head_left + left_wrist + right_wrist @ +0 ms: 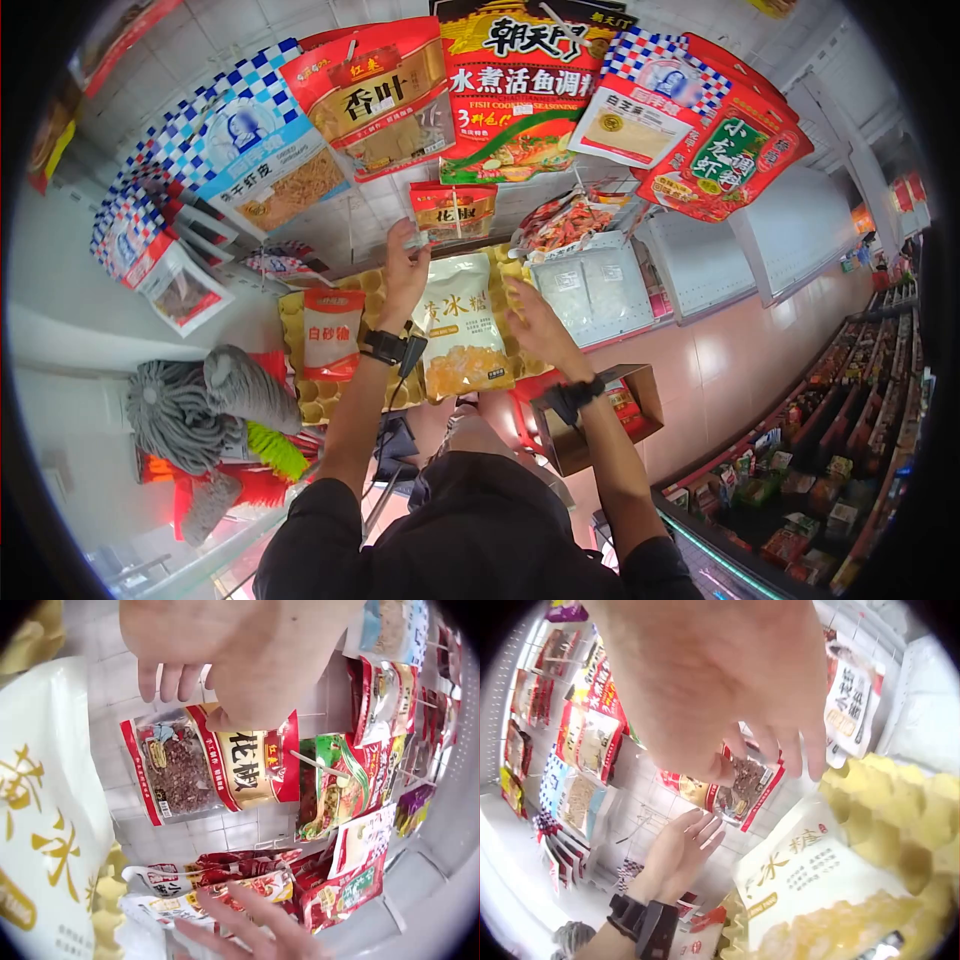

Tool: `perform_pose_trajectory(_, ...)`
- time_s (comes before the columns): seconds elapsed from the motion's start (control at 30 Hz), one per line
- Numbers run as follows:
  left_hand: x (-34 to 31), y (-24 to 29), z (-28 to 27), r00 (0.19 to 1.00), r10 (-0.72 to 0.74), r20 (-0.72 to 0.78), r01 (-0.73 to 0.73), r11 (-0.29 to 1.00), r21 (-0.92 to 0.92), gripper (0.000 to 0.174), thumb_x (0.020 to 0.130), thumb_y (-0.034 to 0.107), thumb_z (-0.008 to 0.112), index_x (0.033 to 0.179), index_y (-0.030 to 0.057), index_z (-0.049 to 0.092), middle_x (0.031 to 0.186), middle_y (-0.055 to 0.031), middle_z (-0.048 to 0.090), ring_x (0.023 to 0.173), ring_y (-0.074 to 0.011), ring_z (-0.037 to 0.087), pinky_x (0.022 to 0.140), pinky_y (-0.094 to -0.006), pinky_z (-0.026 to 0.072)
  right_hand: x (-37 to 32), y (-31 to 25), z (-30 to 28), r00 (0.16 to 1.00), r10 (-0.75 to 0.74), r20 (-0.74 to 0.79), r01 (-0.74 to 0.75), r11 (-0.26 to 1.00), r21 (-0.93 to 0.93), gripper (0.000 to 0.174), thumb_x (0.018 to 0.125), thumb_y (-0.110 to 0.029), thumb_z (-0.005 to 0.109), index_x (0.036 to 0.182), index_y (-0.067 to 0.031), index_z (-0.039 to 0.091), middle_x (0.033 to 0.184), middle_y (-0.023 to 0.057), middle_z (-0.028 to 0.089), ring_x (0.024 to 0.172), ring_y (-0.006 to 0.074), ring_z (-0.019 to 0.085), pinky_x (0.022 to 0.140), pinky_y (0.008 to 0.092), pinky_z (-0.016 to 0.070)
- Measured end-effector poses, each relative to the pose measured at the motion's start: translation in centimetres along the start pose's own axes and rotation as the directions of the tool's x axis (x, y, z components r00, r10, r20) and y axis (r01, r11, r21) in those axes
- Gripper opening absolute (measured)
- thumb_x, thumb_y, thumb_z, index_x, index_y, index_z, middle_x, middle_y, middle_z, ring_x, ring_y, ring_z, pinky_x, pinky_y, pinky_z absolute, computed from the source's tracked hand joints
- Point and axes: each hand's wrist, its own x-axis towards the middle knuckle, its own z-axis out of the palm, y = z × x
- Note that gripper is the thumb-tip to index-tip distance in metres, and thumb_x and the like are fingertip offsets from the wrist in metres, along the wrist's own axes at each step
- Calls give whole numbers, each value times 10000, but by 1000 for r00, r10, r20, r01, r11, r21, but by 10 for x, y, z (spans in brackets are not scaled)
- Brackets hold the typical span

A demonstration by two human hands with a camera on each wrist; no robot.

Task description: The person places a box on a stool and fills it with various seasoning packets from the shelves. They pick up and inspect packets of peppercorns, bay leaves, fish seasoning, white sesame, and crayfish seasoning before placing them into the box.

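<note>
A small red and yellow packet with a clear window [453, 210] [180, 769] hangs on a hook at the rack's lower middle. My left hand [405, 275] [676, 855] is raised just left of it, fingers extended and holding nothing visible; whether it touches the packet I cannot tell. To the right, my right hand [540, 325] [255, 930] hovers with spread fingers, holding nothing. Between the hands a large white bag of yellow lumps [465, 325] [810, 885] lies on a bumpy yellow tray [373, 290]. A smaller red and white bag [333, 335] lies at the tray's left.
Larger packets, including a black and red one [520, 100], hang above. Grey mop heads [175, 415] are at the left. Below the right forearm stands an open cardboard box [648, 400]. White shelf bins [700, 255] extend right, with stocked shelves [810, 490] beyond.
</note>
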Motion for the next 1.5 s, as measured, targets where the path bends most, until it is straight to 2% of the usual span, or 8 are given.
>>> perform_pose_trajectory(0.23,5,-22,4,986,-156,53,163,969,-184,408,936,55,636,1306,10,470,1200,-105,597,1126,-194,593,959,-311,471,117,18,33,949,-39,-313,4,994,-110,635,918,-72,564,1489,-43,285,1356,208,530,1214,307,574,977,394,488)
perform_pose_trajectory(0.3,10,-9,-2,984,-155,92,172,959,-224,388,939,64,645,1289,13,485,1162,-89,627,1088,-172,606,943,-294,470,124,13,34,909,201,-364,-115,963,243,537,894,-111,613,1392,-31,429,1236,193,595,1059,263,610,935,360,490)
perform_pose_trajectory(0.6,-13,31,-26,929,-224,294,319,888,-332,300,936,88,668,1193,-3,546,1108,-75,663,1002,-103,618,844,-248,503,85,6,33,985,117,-126,-70,943,325,195,955,-159,628,1072,-4,606,782,28,596,729,115,550,681,298,471)
perform_pose_trajectory(0.83,-48,80,-57,808,-207,551,446,826,-344,379,930,55,668,1274,-8,520,1202,-69,637,1062,-116,606,934,-278,486,25,-9,16,983,160,89,-183,846,501,187,998,-103,580,1172,-37,596,864,-49,588,733,20,479,639,207,402)
perform_pose_trajectory(1.17,-25,59,-37,761,-247,600,367,926,-84,337,1021,212,538,1290,10,548,1182,-69,651,1067,-140,608,914,-292,490,17,-32,0,982,101,-157,7,819,574,315,973,-202,651,1232,-37,579,954,-28,618,796,50,518,712,232,436)
perform_pose_trajectory(1.23,-20,88,-33,807,-335,486,575,265,-774,373,1038,253,491,1357,60,500,1250,-94,598,1111,-174,584,938,-320,489,7,-52,-6,996,53,-77,-3,845,535,279,974,-188,647,1186,-20,576,926,-32,604,786,53,496,716,248,432)
perform_pose_trajectory(1.4,4,7,0,898,-226,377,426,658,-621,363,1001,179,551,1315,24,453,1221,-109,546,1138,-223,556,977,-351,465,-11,-56,3,998,9,68,-34,924,382,182,952,-168,666,976,-26,554,811,-22,518,774,71,444,703,277,415)
perform_pose_trajectory(1.5,24,-24,31,995,44,86,-30,988,-152,349,946,101,630,1247,5,481,1143,-102,569,1083,-215,577,925,-327,482,-35,-58,6,997,68,44,-78,941,328,172,940,-142,676,931,-32,544,788,-17,474,772,76,427,705,270,403)
